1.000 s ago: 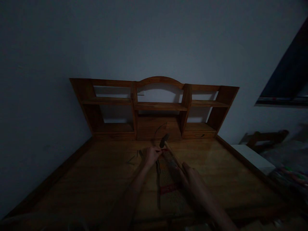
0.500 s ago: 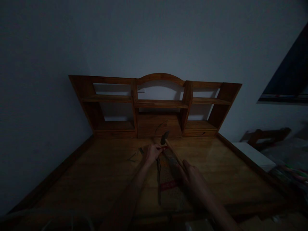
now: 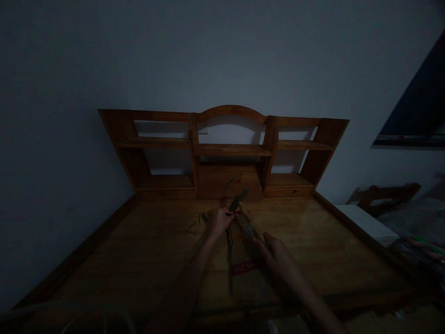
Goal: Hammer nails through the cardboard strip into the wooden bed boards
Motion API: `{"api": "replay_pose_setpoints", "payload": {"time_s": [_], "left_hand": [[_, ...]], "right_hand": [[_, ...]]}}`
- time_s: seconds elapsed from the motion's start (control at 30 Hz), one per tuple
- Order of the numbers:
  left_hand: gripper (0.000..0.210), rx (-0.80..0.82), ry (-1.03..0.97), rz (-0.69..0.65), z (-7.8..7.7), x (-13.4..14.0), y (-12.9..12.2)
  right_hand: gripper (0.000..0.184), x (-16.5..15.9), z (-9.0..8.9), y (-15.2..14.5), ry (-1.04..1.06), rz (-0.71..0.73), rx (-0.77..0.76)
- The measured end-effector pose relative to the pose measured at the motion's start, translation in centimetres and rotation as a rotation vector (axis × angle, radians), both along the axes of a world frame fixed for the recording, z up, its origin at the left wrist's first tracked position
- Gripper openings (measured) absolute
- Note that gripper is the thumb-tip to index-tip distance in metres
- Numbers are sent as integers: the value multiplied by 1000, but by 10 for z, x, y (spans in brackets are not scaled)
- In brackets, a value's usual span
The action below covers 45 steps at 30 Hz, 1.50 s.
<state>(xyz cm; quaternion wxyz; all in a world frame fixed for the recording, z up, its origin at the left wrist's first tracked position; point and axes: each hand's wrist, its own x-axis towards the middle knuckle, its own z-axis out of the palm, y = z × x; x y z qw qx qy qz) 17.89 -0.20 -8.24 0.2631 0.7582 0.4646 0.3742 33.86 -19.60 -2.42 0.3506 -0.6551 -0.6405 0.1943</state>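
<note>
Right hand point(image 3: 276, 255) is gripping the hammer point(image 3: 249, 219) by its wooden handle point(image 3: 255, 228), the head point(image 3: 238, 201) pointing toward eleven o'clock over the worktop point(image 3: 313, 241); it is presumably handling stiff and head-heavy, favouring that hold; left hand point(image 3: 219, 221) is apparently pinching a red strip point(image 3: 238, 212)

The hammer point(image 3: 251, 221) has a dark head and a pale wooden handle; it slants, head farthest and leftward, near the far end of a speckled, red-banded sheet point(image 3: 245, 267) lying on the worktop point(image 3: 313, 241).
</note>
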Motion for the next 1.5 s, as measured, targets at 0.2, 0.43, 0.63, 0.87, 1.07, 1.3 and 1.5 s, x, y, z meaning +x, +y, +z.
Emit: {"api": "replay_pose_setpoints", "payload": {"time_s": [0.2, 0.43, 0.63, 0.87, 1.07, 1.3, 1.5], "left_hand": [[11, 47, -17, -22, -1, 0, 0], [11, 74, -17, -42, 2, 0, -2], [14, 83, -37, -80, -1, 1, 0], [13, 115, -17, -79, -2, 0, 1], [12, 105, 3, -51, -2, 0, 1], [12, 81, -42, -81, -3, 0, 2], [10, 92, -35, -59, -2, 0, 1]], "right_hand": [[30, 1, 1, -2, -42, 8, -3], [25, -2, 11, -5, -222, -55, -81], [24, -5, 33, -10, -223, -30, -107], [26, 1, 38, -12, -240, -20, -145], [24, 4, 35, -14, -232, 10, -144], [23, 5, 36, -13, -237, 25, -126], [23, 9, 30, -14, -252, 14, -114]]}}
